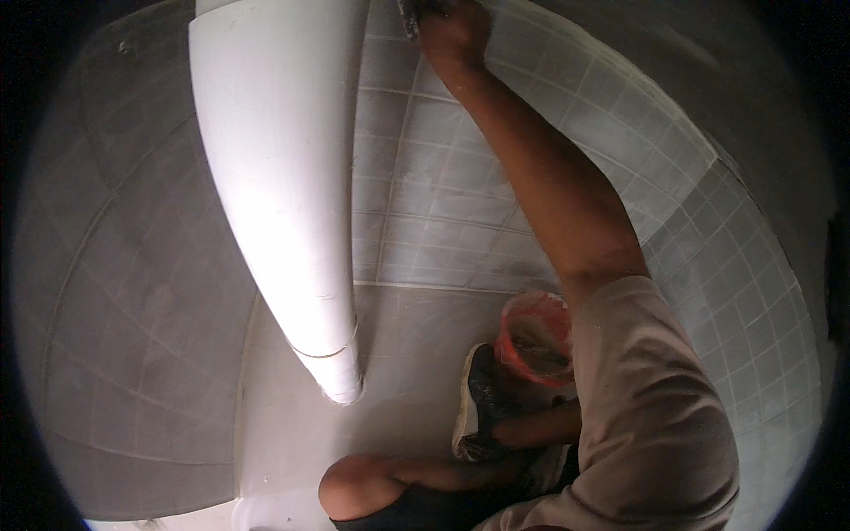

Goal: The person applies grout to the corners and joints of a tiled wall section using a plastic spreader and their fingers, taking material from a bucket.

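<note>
Smooth glossy plastic pipe [279, 177], matt cloth sleeve [651, 380], dull plastic bucket [534, 310], smooth tiles [443, 190]

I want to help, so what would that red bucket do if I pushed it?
The red bucket might roll if knocked over, because its mouth looks round. It's probably fairly stiff, since it keeps that shape. It may feel heavier than when empty, as dull stuff seems to lie inside.

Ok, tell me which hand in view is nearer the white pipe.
Right, the only one showing: the right hand is just right of the white pipe near the picture's top, apart from it. The left hand is out of view.
</note>
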